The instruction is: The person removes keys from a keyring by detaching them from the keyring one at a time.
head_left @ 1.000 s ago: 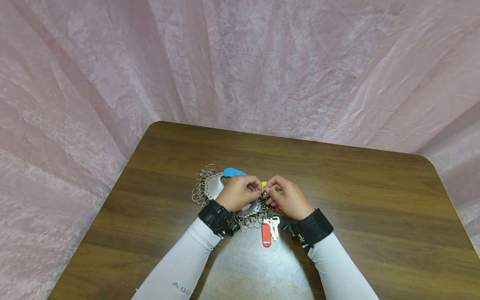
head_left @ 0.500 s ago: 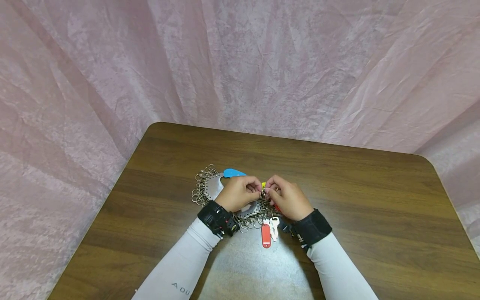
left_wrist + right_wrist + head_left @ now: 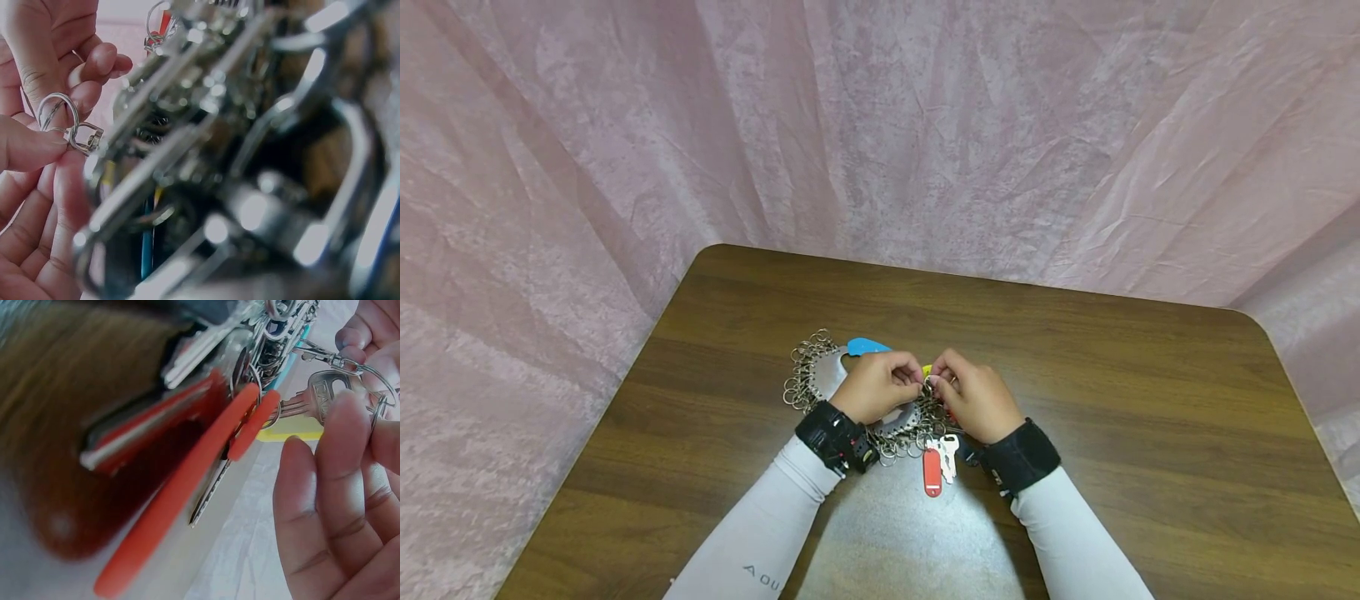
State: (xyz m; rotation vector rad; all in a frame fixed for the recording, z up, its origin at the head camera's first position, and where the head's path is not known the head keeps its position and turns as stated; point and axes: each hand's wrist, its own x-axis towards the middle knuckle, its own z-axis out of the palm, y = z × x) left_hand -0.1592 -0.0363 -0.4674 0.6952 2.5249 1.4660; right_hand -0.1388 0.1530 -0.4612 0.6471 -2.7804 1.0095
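Observation:
Both hands meet over a metal plate (image 3: 827, 372) whose edge is lined with hanging rings and swivel clasps. My left hand (image 3: 876, 387) has thumb and fingers curled together at a split ring (image 3: 378, 378), joined to a swivel clasp (image 3: 90, 140). Facing it, my right hand (image 3: 983, 402) pinches a small ring linked through that split ring. A silver key (image 3: 322, 400) shows just behind the right fingertips, with a yellow tag (image 3: 294, 434) close by. Nearer the person, a red key tag (image 3: 932, 473) and silver keys (image 3: 950, 460) lie beside the plate. The hands cover part of the plate.
A blue tag-like piece (image 3: 867, 345) lies at the plate's far side. More red tags (image 3: 181, 487) hang close to the right wrist camera. All this rests on a brown wooden table (image 3: 1112, 375), with a pink curtain (image 3: 925, 125) behind its far edge.
My right hand and wrist have shifted slightly left, toward the left hand. The left hand stays in place, and both keep their pinch. The red tag has barely moved.

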